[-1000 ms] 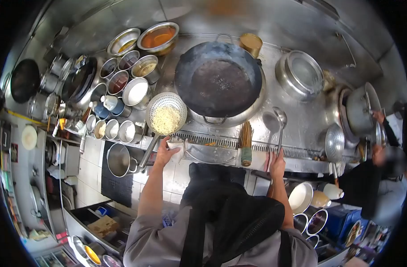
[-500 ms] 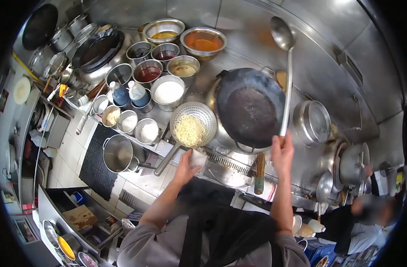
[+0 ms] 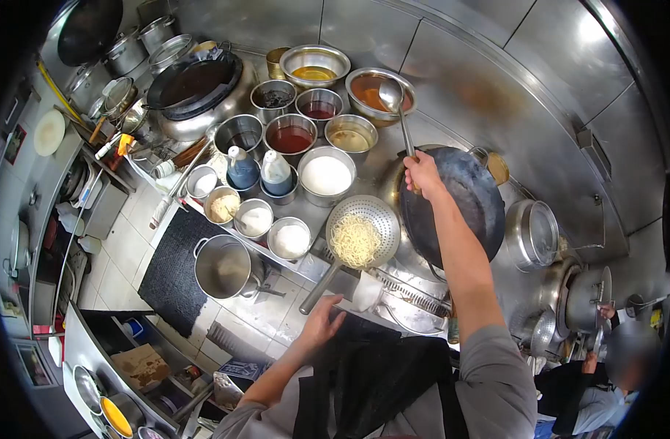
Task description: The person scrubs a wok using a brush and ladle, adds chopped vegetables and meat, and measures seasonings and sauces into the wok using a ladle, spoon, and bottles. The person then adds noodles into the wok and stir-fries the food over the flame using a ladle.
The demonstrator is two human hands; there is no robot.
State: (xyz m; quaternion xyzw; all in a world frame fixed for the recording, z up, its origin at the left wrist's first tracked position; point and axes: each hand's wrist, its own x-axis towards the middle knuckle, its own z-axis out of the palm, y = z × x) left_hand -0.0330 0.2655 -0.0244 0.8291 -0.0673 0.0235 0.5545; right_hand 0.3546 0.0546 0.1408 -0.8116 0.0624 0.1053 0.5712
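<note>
My right hand point(image 3: 423, 174) grips the handle of a long metal ladle point(image 3: 406, 132). The ladle's bowl is over or in the orange liquid in a steel bowl point(image 3: 357, 77) at the back. Beneath my right forearm sits a dark wok point(image 3: 463, 208), partly covered by the arm. My left hand point(image 3: 322, 323) is open and empty, low in front of my body. Just above it slants the handle of a perforated strainer point(image 3: 388, 219) that carries pale noodles point(image 3: 355, 241). A crumpled white cloth point(image 3: 367, 293) lies at the counter edge, right of that hand.
Left of the strainer stand several steel pots of sauces and a white powder point(image 3: 327, 175), with two squeeze bottles point(image 3: 275, 173). An empty-looking pot point(image 3: 223, 267) is lower left. Stacked steel pans point(image 3: 532, 234) sit right of the wok. Another person point(image 3: 605, 388) works at far right.
My right hand has swung the ladle from the wok's right side to the orange liquid at the back. My left hand has come away from the white cloth. The whole view has shifted.
</note>
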